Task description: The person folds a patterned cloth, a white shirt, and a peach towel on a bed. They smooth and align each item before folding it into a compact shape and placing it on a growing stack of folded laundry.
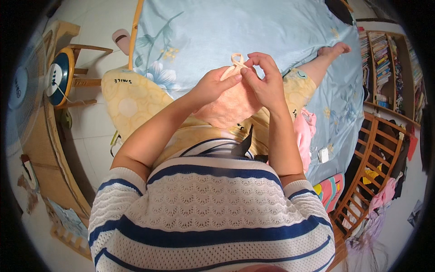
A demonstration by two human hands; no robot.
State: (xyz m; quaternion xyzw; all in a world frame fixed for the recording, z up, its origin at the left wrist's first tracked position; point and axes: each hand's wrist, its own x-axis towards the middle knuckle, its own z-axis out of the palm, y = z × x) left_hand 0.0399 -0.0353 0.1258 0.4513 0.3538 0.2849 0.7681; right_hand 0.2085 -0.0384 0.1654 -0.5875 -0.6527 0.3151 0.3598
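A peach-coloured textured cloth with a ribbon loop (226, 106) hangs over my lap, held up between my hands. The pale loop (237, 59) stands at its top edge, with a strip of trim running down from it. My left hand (213, 86) grips the cloth's left side, thumb pressed along the upper edge and fingers hidden behind. My right hand (267, 81) pinches the top edge just beside the loop, its thumb in front and its index finger bent above. The cloth's lower part rests against my yellow patterned trousers (136, 104).
I sit on a bed with a blue floral sheet (272, 27). Pink fabric (304, 136) and a small white object (323, 155) lie to my right. A round-seated wooden chair (61, 77) and a fan (22, 90) stand left; bookshelves (383, 63) stand right.
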